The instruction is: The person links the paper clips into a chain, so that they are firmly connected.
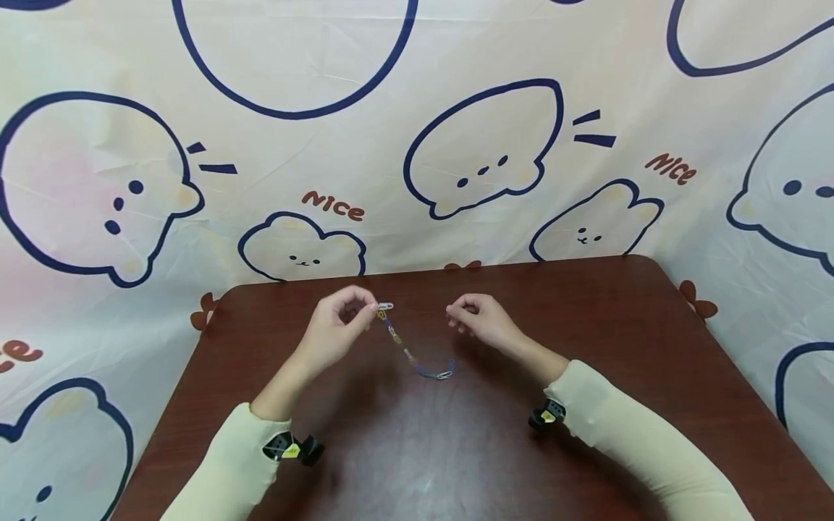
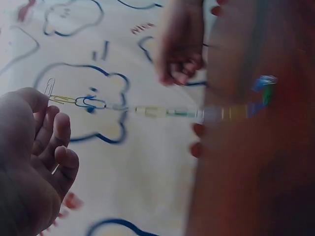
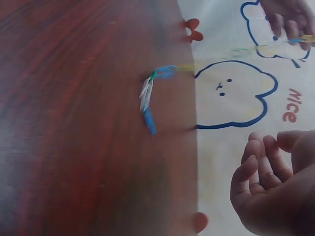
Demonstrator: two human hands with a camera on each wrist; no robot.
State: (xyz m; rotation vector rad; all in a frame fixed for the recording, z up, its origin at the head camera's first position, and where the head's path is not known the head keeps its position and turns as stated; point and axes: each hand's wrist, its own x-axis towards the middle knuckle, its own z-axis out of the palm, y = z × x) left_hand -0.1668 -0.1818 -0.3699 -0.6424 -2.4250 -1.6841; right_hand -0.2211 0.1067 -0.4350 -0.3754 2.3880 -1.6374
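Note:
A chain of linked coloured paper clips [image 1: 405,349] hangs from my left hand [image 1: 335,325], which pinches its top end between thumb and forefinger. Yellow, blue, green and white clips show along the chain [image 2: 152,111] in the left wrist view. Its lower end bends to the right over the brown table, finishing in a white clip [image 3: 146,93] and a blue clip [image 3: 149,121]. To the right of the chain, my right hand [image 1: 485,320] is raised above the table with loosely bent fingers and holds nothing.
The brown wooden table [image 1: 521,449] has rounded far corners. Behind it and at both sides hangs a pale cloth [image 1: 391,159] printed with cartoon faces and the word "Nice". Each wrist wears a small black camera [image 1: 547,415] on a strap over a pale yellow sleeve [image 1: 638,434].

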